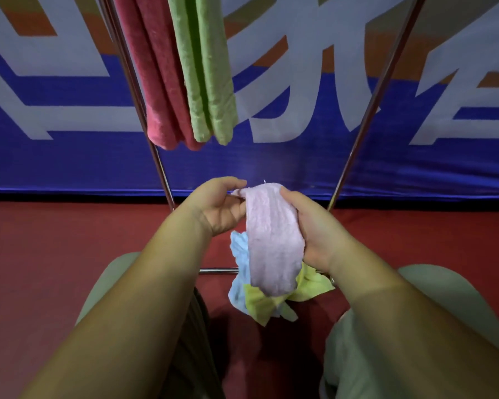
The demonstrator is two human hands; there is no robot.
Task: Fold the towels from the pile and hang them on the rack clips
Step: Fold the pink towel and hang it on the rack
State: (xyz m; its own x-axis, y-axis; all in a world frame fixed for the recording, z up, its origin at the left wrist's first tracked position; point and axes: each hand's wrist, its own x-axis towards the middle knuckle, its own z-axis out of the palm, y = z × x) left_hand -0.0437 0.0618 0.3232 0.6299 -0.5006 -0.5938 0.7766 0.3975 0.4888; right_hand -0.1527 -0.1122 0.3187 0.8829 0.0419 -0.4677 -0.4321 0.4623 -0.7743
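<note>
We see red floor point(41, 254) below, blue banner point(69, 162) with big white lettering along far wall. Metal rack point(370, 110) poles rise before banner. Red towel point(156, 82) and green towel point(208, 82) hang folded, side by side, far left of centre. Near rack's low bar: pile point(260, 305) of blue and yellow towels. Our left hand point(216, 208) pinches top corner of pink towel point(271, 240). Right hand point(317, 234) grips its right edge, fingers curled round. Pink towel hangs between hands, in front of pile.

Blue lettered banner point(69, 162), perhaps carpeted red floor point(41, 254)
</note>
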